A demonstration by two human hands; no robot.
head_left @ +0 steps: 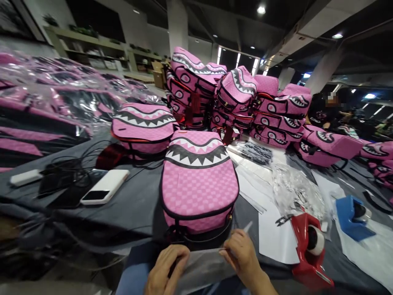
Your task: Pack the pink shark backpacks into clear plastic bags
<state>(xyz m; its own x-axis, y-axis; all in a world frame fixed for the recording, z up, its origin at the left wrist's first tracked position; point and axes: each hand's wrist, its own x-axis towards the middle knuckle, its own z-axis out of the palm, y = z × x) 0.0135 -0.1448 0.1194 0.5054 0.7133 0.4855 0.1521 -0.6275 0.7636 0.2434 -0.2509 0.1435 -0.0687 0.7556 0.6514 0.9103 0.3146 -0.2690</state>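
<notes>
A translucent plastic sheet or bag (205, 264) stretches between my two hands, low in front of me above my lap. My left hand (167, 266) closes its thumb and fingers on the left side of it. At the other side, my right hand (241, 256) pinches its upper edge, and a small whitish strip (248, 227) sticks up beyond the fingers. Just past the hands, a pink checkered backpack (199, 188) with a black-and-white shark-teeth print lies front side up on the dark table cloth (141, 221).
A similar backpack (144, 123) lies behind on the left, near a white power bank (106, 187) and cables. Stacked backpacks (196, 90) rise at the back. To the right are white sheets (273, 241), crumpled clear plastic (299, 188), a red tape dispenser (307, 254) and a blue one (350, 217).
</notes>
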